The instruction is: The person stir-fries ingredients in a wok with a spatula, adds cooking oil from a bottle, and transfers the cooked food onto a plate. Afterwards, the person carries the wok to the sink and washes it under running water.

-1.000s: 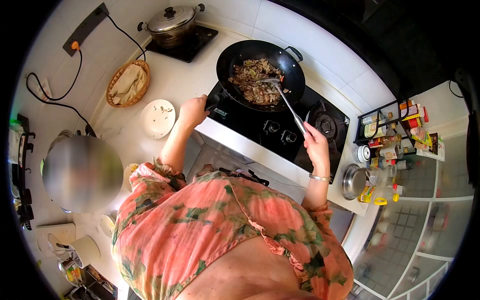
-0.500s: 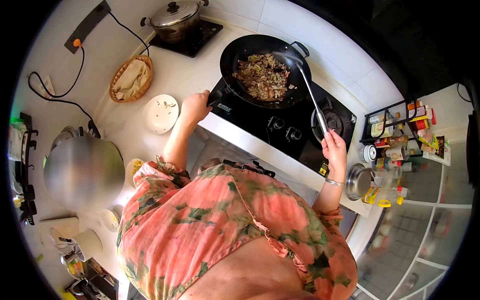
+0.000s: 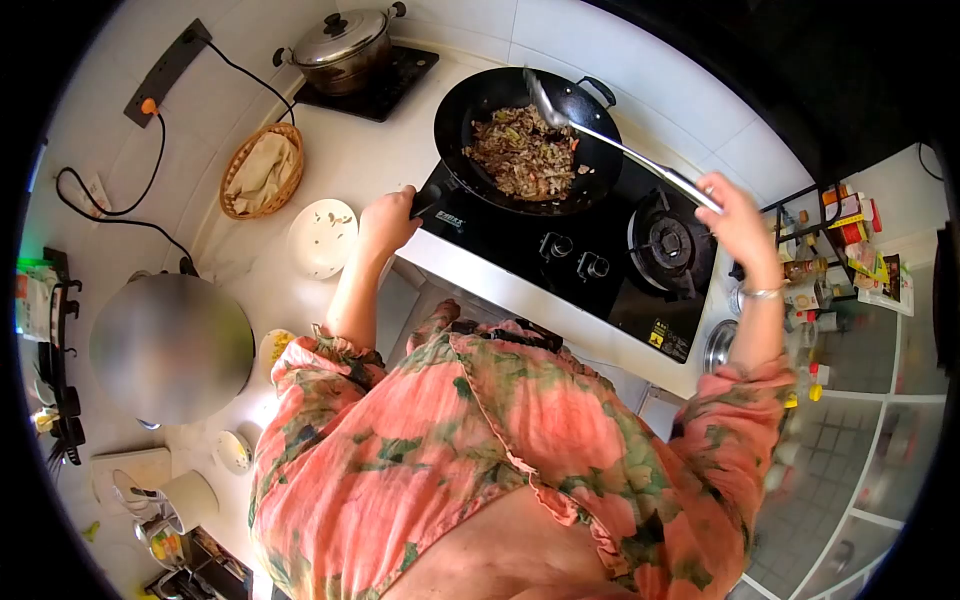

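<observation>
Gripping a wok handle [image 3: 427, 200], the left hand [image 3: 390, 222] is closed round it at eight o'clock from the wok [image 3: 480, 105], taking twelve as the top of the view. Out at four o'clock, the right hand [image 3: 735, 215] is clamped on the end of a metal spatula [image 3: 645, 158], whose blade is over the far inside of the wok, between twelve and one; I can't tell whether it touches the metal.

From where I stand, the step in hand looks like stirring and turning the food [image 3: 520, 155]. Another stroke would call for dipping the blade behind the heap and drawing it inward, with the left hand bracing against the push.

The chopped, brownish food lies heaped in the middle of the wok, a few bits loose towards four o'clock. Under the wok is a black stove [image 3: 500, 232], with a second burner [image 3: 668, 240] bare at four o'clock. Just beside the left hand, at eight, a white plate [image 3: 308, 255] holds a few scraps. Further out at nine, a woven basket [image 3: 229, 190] holds a pale cloth [image 3: 265, 168]. At ten, a pot [image 3: 343, 58] has its lid on, so its contents are hidden.
</observation>
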{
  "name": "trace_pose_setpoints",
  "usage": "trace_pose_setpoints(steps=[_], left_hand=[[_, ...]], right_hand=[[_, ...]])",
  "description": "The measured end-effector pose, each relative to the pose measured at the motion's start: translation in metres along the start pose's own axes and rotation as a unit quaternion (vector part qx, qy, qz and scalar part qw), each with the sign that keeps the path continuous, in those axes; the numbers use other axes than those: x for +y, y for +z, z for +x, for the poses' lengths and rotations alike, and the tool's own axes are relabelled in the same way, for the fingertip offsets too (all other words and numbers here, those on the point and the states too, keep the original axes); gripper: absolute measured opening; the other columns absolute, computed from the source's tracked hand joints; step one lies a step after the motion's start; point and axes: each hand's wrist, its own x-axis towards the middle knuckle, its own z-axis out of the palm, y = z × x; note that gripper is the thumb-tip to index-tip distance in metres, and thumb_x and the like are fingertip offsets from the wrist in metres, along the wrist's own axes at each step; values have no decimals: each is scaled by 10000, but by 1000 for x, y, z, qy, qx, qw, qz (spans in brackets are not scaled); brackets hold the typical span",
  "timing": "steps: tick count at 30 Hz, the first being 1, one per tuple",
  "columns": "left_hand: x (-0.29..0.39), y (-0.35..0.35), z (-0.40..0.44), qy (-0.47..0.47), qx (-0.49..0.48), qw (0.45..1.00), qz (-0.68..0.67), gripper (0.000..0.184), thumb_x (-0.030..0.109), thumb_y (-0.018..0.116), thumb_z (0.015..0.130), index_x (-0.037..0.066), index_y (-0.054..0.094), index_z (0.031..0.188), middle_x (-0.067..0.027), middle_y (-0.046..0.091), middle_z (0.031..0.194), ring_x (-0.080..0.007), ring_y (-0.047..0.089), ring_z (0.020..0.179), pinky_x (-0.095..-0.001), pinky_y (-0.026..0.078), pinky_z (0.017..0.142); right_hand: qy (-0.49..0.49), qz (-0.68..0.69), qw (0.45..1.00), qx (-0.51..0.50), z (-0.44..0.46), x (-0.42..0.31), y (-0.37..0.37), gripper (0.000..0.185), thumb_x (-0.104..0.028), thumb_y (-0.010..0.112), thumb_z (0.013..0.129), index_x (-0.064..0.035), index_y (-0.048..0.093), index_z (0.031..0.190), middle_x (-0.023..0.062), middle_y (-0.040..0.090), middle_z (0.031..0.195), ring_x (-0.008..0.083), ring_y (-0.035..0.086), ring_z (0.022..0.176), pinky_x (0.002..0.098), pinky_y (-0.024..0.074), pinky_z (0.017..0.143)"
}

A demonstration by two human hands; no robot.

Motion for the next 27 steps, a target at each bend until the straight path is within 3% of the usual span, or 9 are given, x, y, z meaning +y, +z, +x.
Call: trace_pose_setpoints(steps=[2, 3, 5, 9, 11, 14, 17, 19, 27], left_hand=[[2, -1, 3, 2, -5, 1000, 0, 358, 176, 704, 718, 47, 530, 1002, -193, 628, 824, -383, 602, 826, -475, 473, 702], [2, -1, 3, -4, -8, 1000, -3, 356, 175, 703, 720, 49, 530, 1005, -193, 629, 826, -384, 602, 826, -475, 474, 703], [2, -1, 2, -6, -16, 1000, -3, 355, 173, 701, 722, 51, 531, 1009, -193, 630, 829, -385, 603, 825, -475, 474, 704], [5, 2, -1, -3, -11, 1000, 18, 337, 192, 715, 729, 50, 531, 973, -160, 646, 833, -350, 622, 828, -440, 494, 712], [2, 4, -3, 1, -5, 1000, 22, 339, 192, 714, 731, 51, 530, 978, -158, 647, 833, -345, 625, 828, -438, 497, 710], [1, 1, 0, -1, -4, 1000, -15, 342, 171, 697, 726, 41, 528, 994, -182, 636, 834, -376, 612, 814, -471, 487, 706], [-1, 3, 1, -2, -2, 1000, -21, 327, 171, 697, 726, 47, 527, 977, -177, 636, 836, -371, 612, 819, -467, 487, 707], [0, 4, 2, -6, 6, 1000, -25, 330, 173, 697, 727, 48, 523, 978, -171, 636, 839, -366, 612, 818, -463, 488, 704], [2, 5, 1, -18, -4, 1000, -2, 334, 174, 715, 725, 49, 517, 963, -142, 646, 841, -327, 633, 823, -424, 508, 692]], right_hand=[[-22, -139, 990, -21, 6, -46, -37, 340, -101, 667, 757, -167, 620, 1087, 103, 659, 884, 254, 623, 813, 352, 468, 720], [-90, -178, 980, 21, 11, -53, -42, 346, -120, 684, 746, -185, 644, 1084, 101, 663, 900, 270, 624, 840, 361, 480, 737], [-89, -227, 969, -48, 36, -66, -53, 311, -143, 712, 722, -183, 684, 1029, 95, 664, 939, 268, 617, 870, 358, 482, 749], [-119, -310, 940, -78, 72, -103, -58, 275, -124, 728, 681, -128, 713, 956, 96, 679, 878, 253, 638, 828, 336, 486, 717], [-44, -359, 915, -181, 87, -135, -54, 253, -160, 747, 664, -141, 727, 916, 86, 682, 811, 244, 647, 768, 349, 493, 677], [-105, -403, 879, -234, 102, -162, -32, 227, -189, 744, 672, -167, 733, 898, 75, 682, 763, 241, 651, 729, 355, 496, 635], [-175, -446, 853, -205, 103, -182, 2, 188, -165, 730, 667, -162, 735, 854, 73, 677, 739, 245, 651, 731, 355, 499, 626], [-172, -474, 859, -89, 123, -174, 39, 87, -108, 645, 738, -95, 718, 783, 89, 682, 754, 250, 657, 689, 369, 505, 548], [-153, -445, 881, 45, 153, -155, 27, 168, -66, 555, 730, -55, 715, 780, 152, 678, 794, 297, 666, 743, 387, 530, 598]])
